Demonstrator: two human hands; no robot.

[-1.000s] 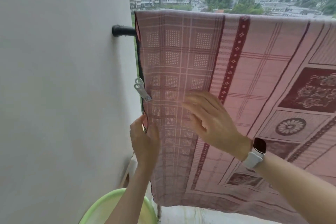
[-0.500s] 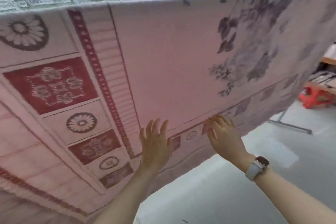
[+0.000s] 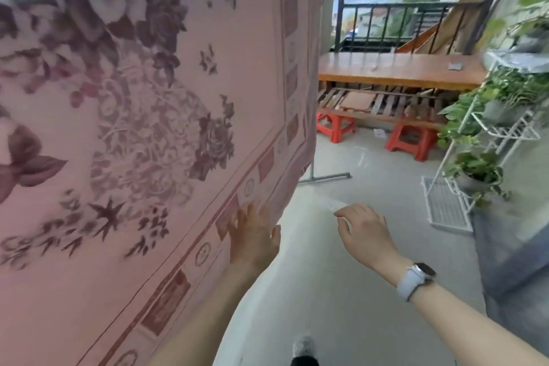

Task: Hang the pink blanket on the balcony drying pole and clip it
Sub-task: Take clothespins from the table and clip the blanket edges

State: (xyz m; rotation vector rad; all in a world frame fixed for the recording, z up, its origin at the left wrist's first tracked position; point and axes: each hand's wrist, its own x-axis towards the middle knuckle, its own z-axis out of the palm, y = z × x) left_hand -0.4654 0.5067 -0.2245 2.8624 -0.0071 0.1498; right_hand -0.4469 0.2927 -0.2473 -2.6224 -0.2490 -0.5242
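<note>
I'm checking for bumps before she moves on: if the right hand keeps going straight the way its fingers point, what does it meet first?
The right hand points forward and slightly left, over bare floor. The first thing in that line looks like the pink blanket's lower right corner, or the stand's grey foot beyond it; depth is unclear.

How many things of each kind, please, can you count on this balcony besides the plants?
Pink blanket: 1
Red stools: 2
Wooden bench: 1
White plant rack: 1
Hands: 2, the left hand flat on the blanket, the right hand free of it
Wristwatch: 1
Total: 8
</note>
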